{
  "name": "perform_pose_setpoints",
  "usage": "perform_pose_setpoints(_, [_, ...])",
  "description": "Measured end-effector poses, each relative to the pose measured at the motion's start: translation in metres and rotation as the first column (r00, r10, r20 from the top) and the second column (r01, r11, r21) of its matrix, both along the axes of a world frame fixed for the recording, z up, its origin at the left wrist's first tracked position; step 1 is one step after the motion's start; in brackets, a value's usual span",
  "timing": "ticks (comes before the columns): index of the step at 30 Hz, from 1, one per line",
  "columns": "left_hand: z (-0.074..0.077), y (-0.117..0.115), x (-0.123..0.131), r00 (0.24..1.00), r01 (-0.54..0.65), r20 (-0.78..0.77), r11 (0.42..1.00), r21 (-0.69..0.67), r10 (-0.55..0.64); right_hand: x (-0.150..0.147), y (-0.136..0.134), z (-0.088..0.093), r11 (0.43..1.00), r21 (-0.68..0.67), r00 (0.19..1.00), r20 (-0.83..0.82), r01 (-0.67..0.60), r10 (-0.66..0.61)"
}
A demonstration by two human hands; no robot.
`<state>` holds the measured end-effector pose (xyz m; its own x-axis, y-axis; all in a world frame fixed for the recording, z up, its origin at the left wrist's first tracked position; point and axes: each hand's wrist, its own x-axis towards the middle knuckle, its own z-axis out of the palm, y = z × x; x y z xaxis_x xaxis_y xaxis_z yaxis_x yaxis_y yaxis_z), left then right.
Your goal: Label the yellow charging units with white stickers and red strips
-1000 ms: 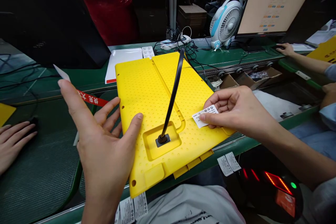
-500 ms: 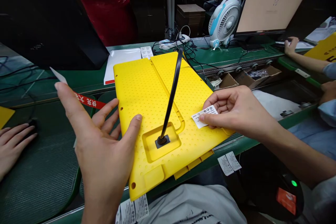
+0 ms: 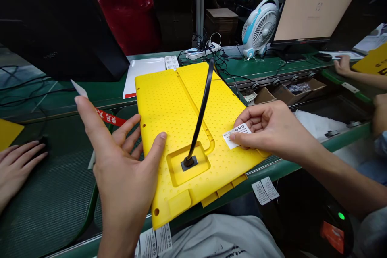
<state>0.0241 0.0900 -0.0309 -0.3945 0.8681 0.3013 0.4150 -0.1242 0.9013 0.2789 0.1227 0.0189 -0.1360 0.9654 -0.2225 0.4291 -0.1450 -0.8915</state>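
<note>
A yellow dotted plastic panel lies tilted across the bench in front of me. A black cable rises from a recess near its lower left. At the panel's left edge is my left hand, fingers spread, thumb over the edge. A red and white strip clings to its raised index fingertip and runs behind the fingers. My right hand pinches a small white printed label between thumb and fingers, just over the panel's right part.
Behind the panel are a white tray, tangled cables, a fan and a monitor. Another person's hand rests at the left, another at the far right. Label pairs hang at the bench's front edge.
The whole view has shifted slightly, so the panel and my left hand appear a little further right. Both hands keep the same pose, and the label stays in my right hand.
</note>
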Motion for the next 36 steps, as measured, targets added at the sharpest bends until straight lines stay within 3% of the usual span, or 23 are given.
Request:
perform_pose_setpoints(11, [0.002,0.0,0.001,1.0,-0.011,0.006,1.0,-0.028,0.012,-0.004,0.003,0.004,0.998,-0.057,1.0,-0.008,-0.017,0.016])
perform_pose_setpoints(17, [0.002,-0.001,0.0,1.0,-0.013,-0.003,1.0,-0.025,0.013,-0.005,0.006,0.009,0.994,0.026,0.984,0.152,-0.103,0.098])
perform_pose_setpoints(23, [0.004,0.0,0.001,0.999,-0.024,-0.024,0.999,-0.033,0.023,-0.011,0.012,0.025,0.906,0.201,0.844,0.481,-0.372,0.239])
perform_pose_setpoints(29, [0.008,-0.001,0.003,0.998,-0.05,-0.051,0.995,-0.088,0.046,-0.012,0.022,0.041,0.833,0.172,0.667,0.691,-0.525,0.278])
perform_pose_setpoints(32, [0.009,-0.002,0.003,0.998,-0.049,-0.037,0.995,-0.084,0.046,-0.005,0.031,0.04,0.836,0.122,0.668,0.667,-0.534,0.33])
perform_pose_setpoints(36, [0.007,-0.003,0.003,0.999,-0.048,-0.007,0.997,-0.058,0.048,0.007,0.043,0.035,0.84,-0.026,0.723,0.496,-0.541,0.481])
